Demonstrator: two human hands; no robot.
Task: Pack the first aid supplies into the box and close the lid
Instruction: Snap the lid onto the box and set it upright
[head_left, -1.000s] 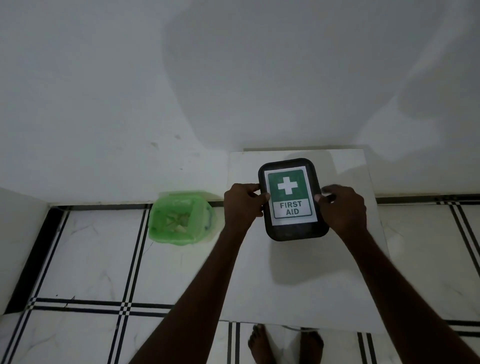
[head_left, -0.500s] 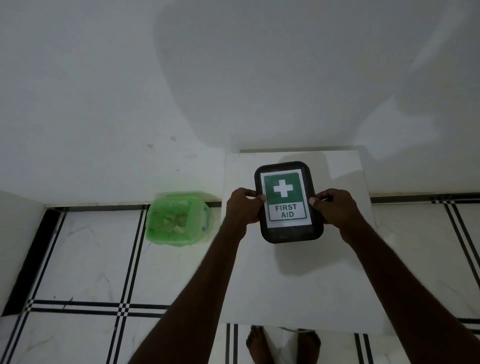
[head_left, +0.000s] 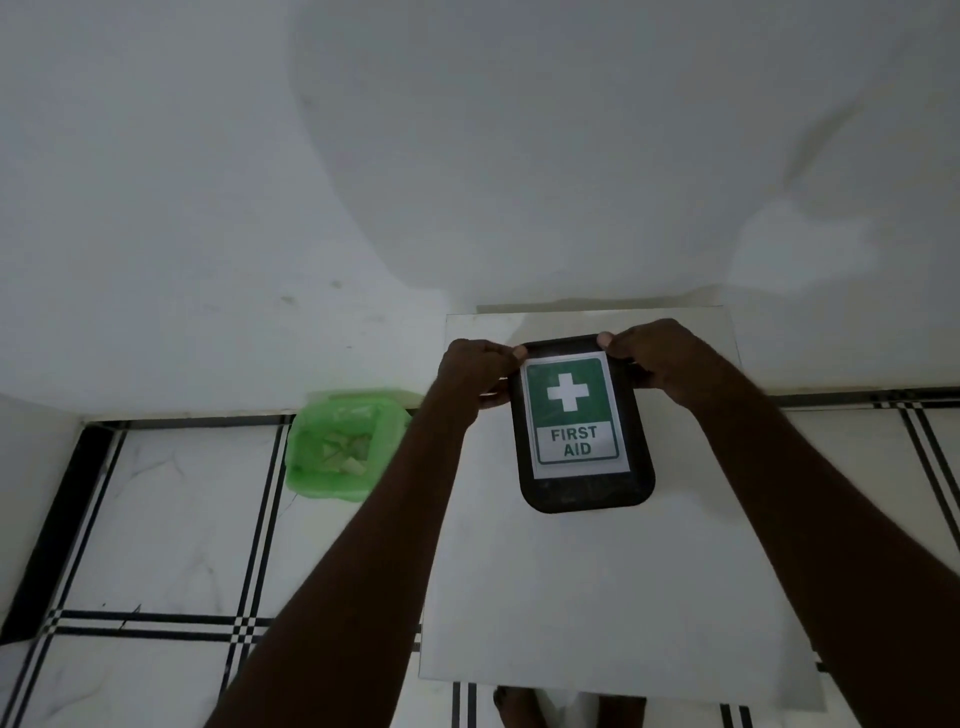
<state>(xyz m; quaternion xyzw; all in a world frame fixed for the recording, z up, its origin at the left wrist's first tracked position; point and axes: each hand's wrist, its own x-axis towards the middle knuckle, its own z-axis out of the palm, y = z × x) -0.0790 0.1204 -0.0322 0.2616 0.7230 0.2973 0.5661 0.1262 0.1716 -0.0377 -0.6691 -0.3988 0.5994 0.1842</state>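
Observation:
A black first aid box (head_left: 584, 486) with a green and white "FIRST AID" label lies closed on a white table (head_left: 597, 597). My left hand (head_left: 475, 371) grips the box's far left corner, thumb on the lid's top edge. My right hand (head_left: 657, 358) grips the far right corner the same way. No loose supplies are in view; the box's inside is hidden.
A bin lined with a green bag (head_left: 340, 441), holding scraps of paper, stands on the tiled floor left of the table. A white wall rises right behind the table. My bare feet (head_left: 519, 706) show below the table's near edge.
Both hands have slid from the box's middle sides up to its far corners. The box stays flat on the table with its lid down.

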